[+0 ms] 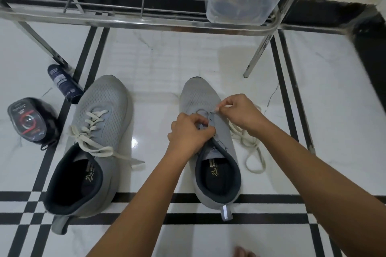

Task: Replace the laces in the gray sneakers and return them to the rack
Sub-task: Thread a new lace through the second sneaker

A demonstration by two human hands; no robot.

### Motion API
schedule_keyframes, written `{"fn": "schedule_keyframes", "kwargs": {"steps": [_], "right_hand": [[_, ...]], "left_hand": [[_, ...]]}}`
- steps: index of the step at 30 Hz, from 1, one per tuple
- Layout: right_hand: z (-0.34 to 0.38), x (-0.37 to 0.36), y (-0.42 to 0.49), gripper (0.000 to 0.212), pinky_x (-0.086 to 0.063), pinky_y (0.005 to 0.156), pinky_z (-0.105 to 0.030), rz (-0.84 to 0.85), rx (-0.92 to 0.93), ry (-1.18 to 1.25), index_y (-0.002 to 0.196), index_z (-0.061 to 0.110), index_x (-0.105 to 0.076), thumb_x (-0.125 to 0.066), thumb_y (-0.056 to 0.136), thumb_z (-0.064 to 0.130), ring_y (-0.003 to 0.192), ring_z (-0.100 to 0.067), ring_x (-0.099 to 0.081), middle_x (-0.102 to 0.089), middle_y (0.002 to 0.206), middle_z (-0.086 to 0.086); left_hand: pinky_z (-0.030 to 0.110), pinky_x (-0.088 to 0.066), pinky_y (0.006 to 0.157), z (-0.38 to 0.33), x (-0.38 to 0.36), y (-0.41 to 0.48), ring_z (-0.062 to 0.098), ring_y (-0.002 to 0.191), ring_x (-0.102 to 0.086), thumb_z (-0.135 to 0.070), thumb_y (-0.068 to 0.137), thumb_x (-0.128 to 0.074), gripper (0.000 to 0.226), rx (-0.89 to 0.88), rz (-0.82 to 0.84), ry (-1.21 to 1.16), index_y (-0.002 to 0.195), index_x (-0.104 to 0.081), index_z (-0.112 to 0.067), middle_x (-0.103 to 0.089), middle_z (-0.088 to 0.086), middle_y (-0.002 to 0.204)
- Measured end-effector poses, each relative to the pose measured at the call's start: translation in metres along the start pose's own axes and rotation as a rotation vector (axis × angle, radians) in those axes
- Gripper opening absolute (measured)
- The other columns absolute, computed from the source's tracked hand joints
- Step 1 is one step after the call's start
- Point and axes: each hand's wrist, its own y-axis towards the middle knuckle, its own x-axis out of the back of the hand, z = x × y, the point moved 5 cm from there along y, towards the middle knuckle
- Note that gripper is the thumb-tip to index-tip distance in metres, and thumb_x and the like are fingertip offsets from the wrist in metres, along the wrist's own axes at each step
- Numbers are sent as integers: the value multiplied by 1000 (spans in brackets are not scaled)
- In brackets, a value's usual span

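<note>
Clearly the cream lace (255,171) is the fiddly part. It looks limp and light, so it is probably best steered by its end, which the right hand (238,110) pinches at a front eyelet of the right sneaker (200,95), on the floor (158,58) before the rack (146,22). The left hand (189,133) grips the upper by the tongue, steadying the shoe. Slack loops lie just right of it and could tangle. The laced left sneaker (104,100) sits apart, with a dark can (62,83) and a polish pack (27,123) beyond.

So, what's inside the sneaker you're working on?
A dark insole with gold printing shows at the heel. Toward the toe, the upper and the left hand cover the inside.
</note>
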Motion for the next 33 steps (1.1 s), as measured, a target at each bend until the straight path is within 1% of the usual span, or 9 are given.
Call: {"fn": "schedule_keyframes", "kwargs": {"steps": [2, 5, 12, 18, 22, 25, 27, 30, 33], "right_hand": [[1, -1, -4, 11, -36, 46, -10, 1, 5, -66, 84, 13, -65, -57, 90, 14, 56, -1, -52, -59, 73, 2], [2, -1, -7, 12, -43, 66, -23, -9, 3, -125, 89, 10, -67, -56, 90, 14, 78, -16, -57, -63, 86, -4], [4, -19, -3, 11, -39, 71, -22, -13, -13, -184, 89, 6, -69, -59, 89, 11, 85, -17, -56, -67, 99, -11], [21, -16, -19, 29, -27, 85, -31, -107, 124, -635, 99, 15, -72, -50, 93, 33, 112, -25, -39, -52, 114, -3], [17, -20, -12, 31, -51, 79, -37, 2, -59, -391, 88, 1, -69, -66, 79, 31, 93, -28, -62, -68, 91, -12], [22, -24, -9, 39, -37, 51, -29, 61, -87, -411, 62, 7, -47, -70, 78, 33, 71, -26, -54, -50, 64, -7], [23, -27, -9, 45, -29, 45, -27, 88, -118, -465, 59, 13, -35, -69, 80, 32, 68, -22, -47, -40, 61, -3], [10, -20, -9, 25, -33, 49, -25, 83, -207, -271, 64, 5, -50, -69, 77, 14, 67, -22, -47, -47, 63, -7], [0, -12, -19, 9, -36, 50, -24, 43, -222, 18, 68, -2, -64, -63, 76, 0, 51, -15, -47, -53, 59, -12]], "left_hand": [[48, -47, 91, 3, 0, -1, 27, 101, -56, -48, 52, -57, 13, 0, -9, -15, 63, -51, -43, -58, 6, 101], [47, -46, 92, 3, 0, -1, 26, 102, -55, -48, 56, -60, 12, -5, -10, -23, 63, -52, -42, -57, 4, 102], [45, -41, 97, 6, -1, 2, 23, 109, -49, -35, 76, -68, 13, -45, 23, 33, 88, -63, -32, -42, -3, 101], [50, -48, 88, 10, -3, 2, 29, 97, -59, -60, 53, -51, 39, -93, 35, -55, 81, -70, -39, -64, 5, 94], [41, -50, 90, 13, 2, 3, 18, 96, -63, -39, 75, -61, 22, -68, 94, -88, 92, -73, -31, -70, -3, 96], [31, -50, 87, 15, 6, 4, 15, 89, -62, -20, 81, -64, 17, -74, 48, -105, 96, -71, -22, -66, -5, 83], [28, -48, 82, 12, 7, 3, 16, 85, -58, -16, 79, -65, 22, -90, 29, -62, 100, -69, -20, -55, -9, 72], [35, -47, 90, 9, 5, 3, 21, 94, -59, -14, 76, -65, 26, -129, -13, 79, 101, -69, -21, -56, -7, 78], [35, -41, 90, 6, 1, 3, 24, 106, -55, -23, 83, -61, 26, -173, -88, 265, 108, -67, -27, -63, -1, 104]]}}
